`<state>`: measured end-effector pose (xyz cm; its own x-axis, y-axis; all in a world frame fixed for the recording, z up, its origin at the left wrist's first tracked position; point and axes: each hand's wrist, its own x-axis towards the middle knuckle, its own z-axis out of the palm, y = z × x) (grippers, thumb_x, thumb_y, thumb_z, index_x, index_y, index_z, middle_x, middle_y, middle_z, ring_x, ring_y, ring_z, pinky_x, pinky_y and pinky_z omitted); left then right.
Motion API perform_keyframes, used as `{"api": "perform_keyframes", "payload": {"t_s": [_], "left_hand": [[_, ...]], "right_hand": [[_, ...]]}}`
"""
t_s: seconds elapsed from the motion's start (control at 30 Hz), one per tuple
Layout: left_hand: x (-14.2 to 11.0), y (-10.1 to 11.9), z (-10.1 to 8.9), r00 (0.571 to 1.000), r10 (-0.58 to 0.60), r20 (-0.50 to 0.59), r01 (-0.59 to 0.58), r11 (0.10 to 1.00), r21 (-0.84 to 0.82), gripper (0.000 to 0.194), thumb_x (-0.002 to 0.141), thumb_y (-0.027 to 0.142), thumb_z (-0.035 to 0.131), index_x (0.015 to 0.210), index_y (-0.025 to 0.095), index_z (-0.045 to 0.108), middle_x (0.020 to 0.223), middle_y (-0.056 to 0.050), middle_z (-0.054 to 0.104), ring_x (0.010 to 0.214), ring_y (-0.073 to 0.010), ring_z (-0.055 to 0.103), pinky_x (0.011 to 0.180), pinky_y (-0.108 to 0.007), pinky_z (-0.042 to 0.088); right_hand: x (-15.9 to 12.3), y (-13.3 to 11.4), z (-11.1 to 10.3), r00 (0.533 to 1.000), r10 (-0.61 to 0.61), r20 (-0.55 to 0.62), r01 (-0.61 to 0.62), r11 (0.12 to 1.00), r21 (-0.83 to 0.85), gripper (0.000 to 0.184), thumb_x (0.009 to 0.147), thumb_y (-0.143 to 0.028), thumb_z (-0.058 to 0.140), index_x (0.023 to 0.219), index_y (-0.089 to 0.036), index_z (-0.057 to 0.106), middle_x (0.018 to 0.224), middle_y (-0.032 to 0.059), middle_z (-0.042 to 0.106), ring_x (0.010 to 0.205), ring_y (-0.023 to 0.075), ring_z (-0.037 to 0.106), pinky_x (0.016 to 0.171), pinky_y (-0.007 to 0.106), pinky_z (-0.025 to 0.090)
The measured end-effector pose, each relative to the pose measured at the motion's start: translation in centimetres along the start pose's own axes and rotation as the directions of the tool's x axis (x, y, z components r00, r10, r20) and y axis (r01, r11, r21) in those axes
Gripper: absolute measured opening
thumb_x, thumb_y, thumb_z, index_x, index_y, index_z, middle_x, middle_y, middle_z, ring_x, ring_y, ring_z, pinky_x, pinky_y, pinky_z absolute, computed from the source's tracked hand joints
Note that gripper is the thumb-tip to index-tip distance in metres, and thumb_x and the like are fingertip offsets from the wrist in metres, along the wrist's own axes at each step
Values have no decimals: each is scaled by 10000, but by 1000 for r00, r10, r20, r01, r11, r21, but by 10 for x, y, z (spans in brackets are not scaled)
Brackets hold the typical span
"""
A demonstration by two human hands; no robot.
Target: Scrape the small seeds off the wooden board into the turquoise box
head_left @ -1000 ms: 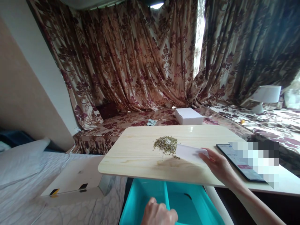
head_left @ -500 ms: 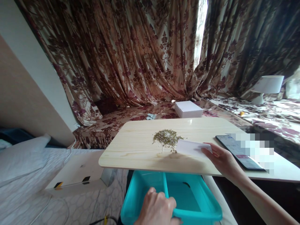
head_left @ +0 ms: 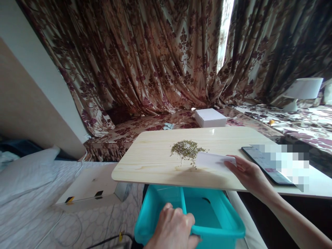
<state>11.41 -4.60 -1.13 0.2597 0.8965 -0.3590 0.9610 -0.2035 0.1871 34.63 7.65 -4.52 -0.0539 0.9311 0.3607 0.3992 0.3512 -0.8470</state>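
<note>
A loose pile of small green beans [head_left: 184,148], with white grains among them, lies on the pale wooden tabletop [head_left: 145,159]. My right hand [head_left: 246,171] pinches the right end of a thin white card [head_left: 211,162], whose far end reaches the pile's lower right edge. Below the table's near edge sits a teal two-compartment bin [head_left: 220,231]. My left hand [head_left: 172,224] is wrapped over the bin's near side by the divider, with the fingers partly hidden.
On the table's right lies a large phone or tablet [head_left: 261,164], partly pixelated. Behind the table is a white box [head_left: 211,117] beside a light blue cloth [head_left: 168,126]. A flat white box [head_left: 90,183] rests on the bed at left, and a lamp [head_left: 307,88] stands far right.
The camera view has shifted slightly. Both hands keep their grips, and the card and the bean pile stay nearly in place relative to each other.
</note>
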Motion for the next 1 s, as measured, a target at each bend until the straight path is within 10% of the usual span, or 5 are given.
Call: {"api": "perform_keyframes", "payload": {"t_s": [1.0], "left_hand": [[2, -15, 11, 998, 25, -65, -25, 1000, 2, 250, 797, 406, 615, 885, 177, 666, 887, -89, 637, 929, -285, 542, 867, -395, 393]], "right_hand": [[13, 0, 19, 996, -90, -27, 86, 989, -123, 290, 771, -418, 531, 917, -197, 647, 833, 56, 729, 759, 228, 673, 680, 323, 529]]}}
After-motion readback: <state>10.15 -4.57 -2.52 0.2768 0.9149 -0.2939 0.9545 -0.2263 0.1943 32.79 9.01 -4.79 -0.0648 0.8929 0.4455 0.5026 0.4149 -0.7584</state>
